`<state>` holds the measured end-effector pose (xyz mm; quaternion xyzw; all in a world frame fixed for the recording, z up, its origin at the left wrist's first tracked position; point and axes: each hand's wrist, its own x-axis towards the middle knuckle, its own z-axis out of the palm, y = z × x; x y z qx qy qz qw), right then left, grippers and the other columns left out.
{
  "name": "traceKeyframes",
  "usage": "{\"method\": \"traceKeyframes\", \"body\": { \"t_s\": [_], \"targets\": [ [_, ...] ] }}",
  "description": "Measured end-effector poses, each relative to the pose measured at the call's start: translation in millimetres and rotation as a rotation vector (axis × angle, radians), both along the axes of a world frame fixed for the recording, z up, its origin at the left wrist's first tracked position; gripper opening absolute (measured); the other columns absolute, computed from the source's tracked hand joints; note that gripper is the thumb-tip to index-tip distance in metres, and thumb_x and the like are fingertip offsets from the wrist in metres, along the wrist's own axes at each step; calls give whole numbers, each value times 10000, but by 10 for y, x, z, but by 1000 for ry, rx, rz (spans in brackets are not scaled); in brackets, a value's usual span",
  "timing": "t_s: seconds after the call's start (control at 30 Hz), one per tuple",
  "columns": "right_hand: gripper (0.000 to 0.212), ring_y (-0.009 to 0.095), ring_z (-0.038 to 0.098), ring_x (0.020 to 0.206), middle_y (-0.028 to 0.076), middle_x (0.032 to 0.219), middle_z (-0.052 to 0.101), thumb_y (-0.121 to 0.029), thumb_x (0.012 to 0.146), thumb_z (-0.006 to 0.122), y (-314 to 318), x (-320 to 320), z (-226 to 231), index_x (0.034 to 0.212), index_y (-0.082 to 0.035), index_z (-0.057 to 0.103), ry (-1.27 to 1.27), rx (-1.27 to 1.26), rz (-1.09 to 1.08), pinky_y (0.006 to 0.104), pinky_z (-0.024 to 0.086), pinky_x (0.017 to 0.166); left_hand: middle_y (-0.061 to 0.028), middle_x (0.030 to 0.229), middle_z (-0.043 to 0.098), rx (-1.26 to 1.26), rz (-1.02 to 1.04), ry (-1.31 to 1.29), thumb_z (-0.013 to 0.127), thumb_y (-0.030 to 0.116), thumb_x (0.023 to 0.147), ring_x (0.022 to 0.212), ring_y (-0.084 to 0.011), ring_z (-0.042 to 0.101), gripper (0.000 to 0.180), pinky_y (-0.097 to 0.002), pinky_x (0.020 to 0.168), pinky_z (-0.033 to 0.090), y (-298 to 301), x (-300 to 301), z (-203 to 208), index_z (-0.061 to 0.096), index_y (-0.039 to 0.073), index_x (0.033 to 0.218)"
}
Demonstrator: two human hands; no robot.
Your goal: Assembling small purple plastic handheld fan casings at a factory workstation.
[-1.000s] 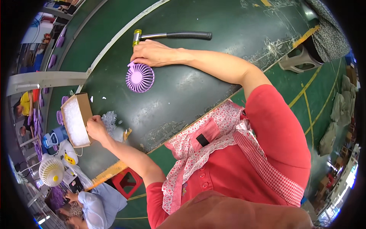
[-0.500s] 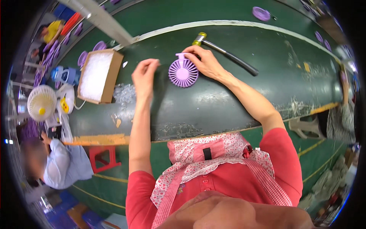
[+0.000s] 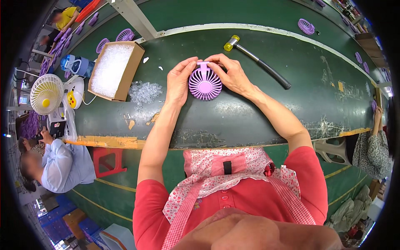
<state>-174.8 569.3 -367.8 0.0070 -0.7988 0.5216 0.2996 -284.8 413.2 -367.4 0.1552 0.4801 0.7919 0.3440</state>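
A light purple round fan grille (image 3: 204, 88) with radiating slats lies on the dark green bench in front of me, its short stem and crossbar pointing away. My right hand (image 3: 234, 76) grips the stem end from the right, thumb and fingers closed at the crossbar. On the other side, my left hand (image 3: 178, 85) has its thumb and fingertips pinched together at the crossbar's left end. Whatever lies between those fingertips is too small to make out. Left of that hand is a loose pile of small clear plastic pieces (image 3: 144, 92).
A cardboard box (image 3: 128, 71) full of clear pieces stands at the left, near a white desk fan (image 3: 46, 94) and a blue bottle (image 3: 78, 66). A yellow-headed mallet (image 3: 259, 62) lies to the right. Beyond the pale rail (image 3: 233, 26) are purple fan parts. People sit on both sides.
My left hand has moved right to meet the grille's crossbar. My right hand stays on the grille. The whole view has shifted slightly.
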Motion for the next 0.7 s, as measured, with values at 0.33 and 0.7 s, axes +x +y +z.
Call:
{"method": "traceKeyframes", "body": {
  "t_s": [0.33,0.7],
  "targets": [
    [155,269,713,781,147,914,720,-120,966,631,59,11,-60,1064,0,644,0,40,-122,347,551,673,-107,1079,734,-178,82,433,670,95,956,991,-107,658,255,-245,889,519,17,135,63,703,-4,1189],
    [133,242,613,870,83,899,656,-79,916,665,193,28,46,1035,-28,694,93,345,-19,362,472,836,-62,990,714,-88,4,318,713,45,916,891,-91,666,190,-215,797,529,10,92,4,666,-14,1090]
  ]
}}
